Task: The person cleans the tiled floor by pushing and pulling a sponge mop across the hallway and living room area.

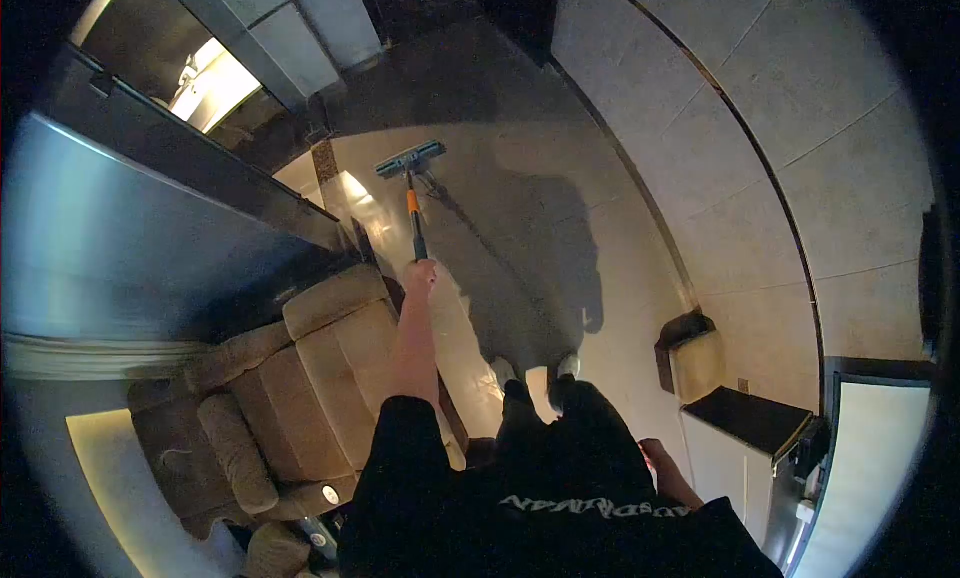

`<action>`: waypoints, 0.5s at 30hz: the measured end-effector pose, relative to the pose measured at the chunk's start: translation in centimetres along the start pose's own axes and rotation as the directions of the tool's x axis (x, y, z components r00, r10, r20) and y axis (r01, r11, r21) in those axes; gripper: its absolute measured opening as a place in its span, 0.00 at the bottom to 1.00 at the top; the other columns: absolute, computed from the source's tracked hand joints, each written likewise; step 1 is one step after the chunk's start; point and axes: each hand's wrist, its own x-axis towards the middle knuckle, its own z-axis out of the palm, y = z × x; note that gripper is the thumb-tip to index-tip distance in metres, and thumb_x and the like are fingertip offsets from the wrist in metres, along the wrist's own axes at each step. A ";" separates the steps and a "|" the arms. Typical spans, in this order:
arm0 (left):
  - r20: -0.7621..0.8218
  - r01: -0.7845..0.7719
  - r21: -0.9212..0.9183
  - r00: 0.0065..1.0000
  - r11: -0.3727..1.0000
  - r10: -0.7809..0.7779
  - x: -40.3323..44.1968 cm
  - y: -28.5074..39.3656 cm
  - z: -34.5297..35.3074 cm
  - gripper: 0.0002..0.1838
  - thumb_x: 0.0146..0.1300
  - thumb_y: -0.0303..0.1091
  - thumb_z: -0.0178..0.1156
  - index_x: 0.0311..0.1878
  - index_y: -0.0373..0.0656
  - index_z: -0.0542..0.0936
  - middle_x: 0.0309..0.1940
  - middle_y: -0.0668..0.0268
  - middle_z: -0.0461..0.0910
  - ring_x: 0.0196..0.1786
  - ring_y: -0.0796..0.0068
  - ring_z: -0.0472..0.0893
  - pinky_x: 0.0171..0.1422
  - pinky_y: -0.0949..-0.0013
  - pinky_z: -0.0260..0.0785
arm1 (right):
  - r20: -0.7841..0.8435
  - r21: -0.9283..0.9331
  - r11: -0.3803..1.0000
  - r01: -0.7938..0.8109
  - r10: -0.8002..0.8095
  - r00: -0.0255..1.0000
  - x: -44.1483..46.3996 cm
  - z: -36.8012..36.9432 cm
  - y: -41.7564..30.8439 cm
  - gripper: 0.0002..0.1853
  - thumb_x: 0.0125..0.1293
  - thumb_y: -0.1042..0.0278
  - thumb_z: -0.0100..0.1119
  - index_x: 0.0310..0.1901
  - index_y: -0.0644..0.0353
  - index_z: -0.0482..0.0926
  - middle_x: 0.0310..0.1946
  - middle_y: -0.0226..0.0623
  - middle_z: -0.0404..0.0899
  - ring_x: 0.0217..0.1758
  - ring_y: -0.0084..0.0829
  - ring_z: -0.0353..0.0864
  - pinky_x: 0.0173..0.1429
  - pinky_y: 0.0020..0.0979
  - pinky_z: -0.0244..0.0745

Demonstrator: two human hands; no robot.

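Note:
My left hand (pixel 421 275) reaches forward with its fingers wrapped round the dark grip of a squeegee (pixel 419 240). The tool has an orange collar and a wide blue-grey head, which is held out over the floor ahead. Whether the head touches the floor I cannot tell. Low at my right side, my right hand (pixel 660 462) is closed and partly covered by my dark clothing. A small red and white patch shows beside its fingers, too little to name.
A brown sofa (pixel 300 398) with a bolster stands close on my left. Grey wall panels (pixel 740 158) curve along the right. A dark-topped cabinet (pixel 750 419) and a tan bin-like object (pixel 693 356) stand at right. My shadow falls across the smooth floor (pixel 630 248). Upper left is a lit doorway.

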 end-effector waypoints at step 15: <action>-0.230 0.318 0.312 0.940 0.895 -0.254 -35.1 -21.2 6.5 0.10 0.60 0.39 0.45 0.28 0.44 0.68 0.12 0.68 0.65 0.11 0.77 0.65 0.10 0.74 0.55 | 0.196 0.040 0.999 0.010 -0.017 0.980 6.1 -2.8 -8.8 0.11 0.56 0.61 0.46 0.35 0.59 0.72 0.21 0.42 0.76 0.20 0.32 0.75 0.21 0.30 0.71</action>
